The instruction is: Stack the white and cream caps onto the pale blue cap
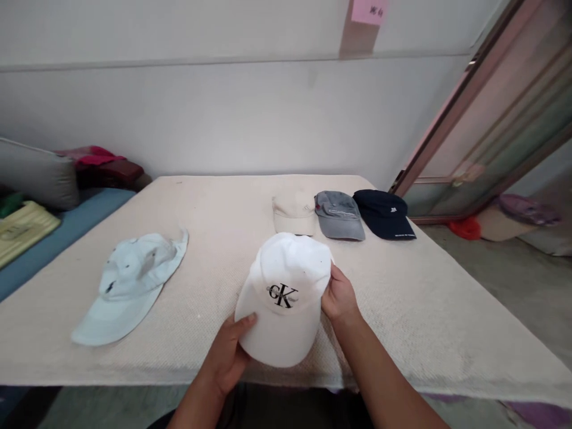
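White cap (286, 262) is being held in both hands near the tabletop's (218, 256) front edge, brim toward the camera, black lettering (282, 295) facing up. I'm seeing the left hand's (229, 353) fingers grasping the brim's side, thumb on top; the right hand's (340, 296) fingers are grasping the crown's side. Pale blue cap (134, 280) is lying off left. Cream cap (292, 217), gray cap (340, 215) and navy cap (383, 215) are sitting in a row beyond, near the wall (223, 119).

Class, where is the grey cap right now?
In the head view, the grey cap lies right of centre on the far part of the table, between the cream cap at left and the navy cap at right.
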`<state>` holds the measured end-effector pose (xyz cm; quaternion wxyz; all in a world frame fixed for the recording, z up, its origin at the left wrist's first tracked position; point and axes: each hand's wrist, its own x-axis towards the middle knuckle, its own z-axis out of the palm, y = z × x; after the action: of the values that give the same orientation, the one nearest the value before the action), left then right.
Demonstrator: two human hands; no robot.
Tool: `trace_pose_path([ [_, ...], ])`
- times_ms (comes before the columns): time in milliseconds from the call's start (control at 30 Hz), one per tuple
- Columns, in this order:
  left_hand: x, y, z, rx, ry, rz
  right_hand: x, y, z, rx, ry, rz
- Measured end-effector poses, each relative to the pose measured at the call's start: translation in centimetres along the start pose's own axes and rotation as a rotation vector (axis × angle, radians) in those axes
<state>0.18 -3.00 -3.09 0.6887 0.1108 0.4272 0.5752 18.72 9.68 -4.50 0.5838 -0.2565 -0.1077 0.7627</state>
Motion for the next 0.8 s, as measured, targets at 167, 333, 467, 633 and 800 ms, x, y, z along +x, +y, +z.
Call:
trace_pose_path([
  [167, 0.9, 5.2, -2.0, 0.036, 0.133, 0.310, -0.6, 1.9, 0.4, -0.108, 0.060, 0.162],
  [333, 1.3, 14.3, -6.1, 0.036, 0.242, 0.651, -1.4, 3.6, 0.6, -0.145, -0.029, 0.298],
  [467, 0.8, 20.4, -10.7, 0.032, 0.463, 0.666, -1.4, 4.6, 0.9, -0.207, 0.002, 0.321],
  [633, -0.7, 22.7, -16.0, 0.056, 0.689, 0.551, -1.3, 5.0, 1.1, -0.231, 0.009, 0.315],
  [800, -1.5, 21.6, -19.0, 0.161, 0.732, 0.531, -1.8, 5.1, 1.0, -0.248, -0.007, 0.309],
])
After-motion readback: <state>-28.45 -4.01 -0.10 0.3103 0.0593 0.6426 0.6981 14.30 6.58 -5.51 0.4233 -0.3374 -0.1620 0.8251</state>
